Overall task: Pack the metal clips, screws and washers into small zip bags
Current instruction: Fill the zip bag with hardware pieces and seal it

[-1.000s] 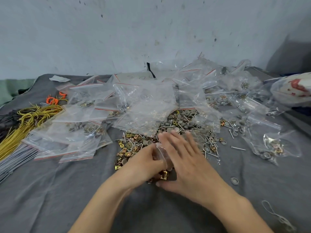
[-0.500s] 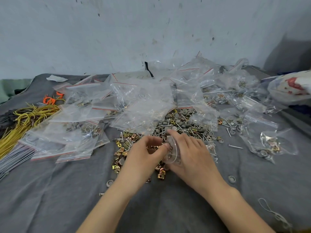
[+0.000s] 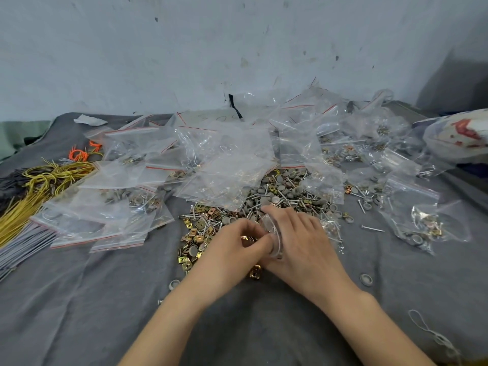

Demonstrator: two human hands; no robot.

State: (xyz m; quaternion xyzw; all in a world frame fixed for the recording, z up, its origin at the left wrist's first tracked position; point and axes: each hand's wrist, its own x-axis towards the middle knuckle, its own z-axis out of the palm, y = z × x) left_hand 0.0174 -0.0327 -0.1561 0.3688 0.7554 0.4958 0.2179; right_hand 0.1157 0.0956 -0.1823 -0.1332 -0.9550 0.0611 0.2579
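Clear, crinkled plastic is what both hands close on: the left hand point(image 3: 232, 250) pinches the mouth of a small zip bag point(image 3: 273, 232) with curled fingers and thumb, and the right hand point(image 3: 303, 247) wraps the same bag from its other side, fingers bent over it. We cannot tell what lies inside it. The bag sits low over the middle of the grey cloth point(image 3: 79, 299), at the near edge of the loose hardware. At 10 o'clock from the hands we see a spread of folded, brass-coloured clips point(image 3: 194, 235), squarish and shiny. At 12 to 1 o'clock lies a heap of thin silver screws point(image 3: 257, 196) mixed with round, dull grey washers point(image 3: 295, 191). Beyond it, at 12 o'clock, limp empty bags point(image 3: 232, 165) with red seal lines lie piled. At 9 o'clock filled bags point(image 3: 113, 204) hold screws, washers and clips, as do further packed bags point(image 3: 412, 215) at 3 o'clock. Yellow wire point(image 3: 45, 180) lies bundled at the far 9 o'clock edge
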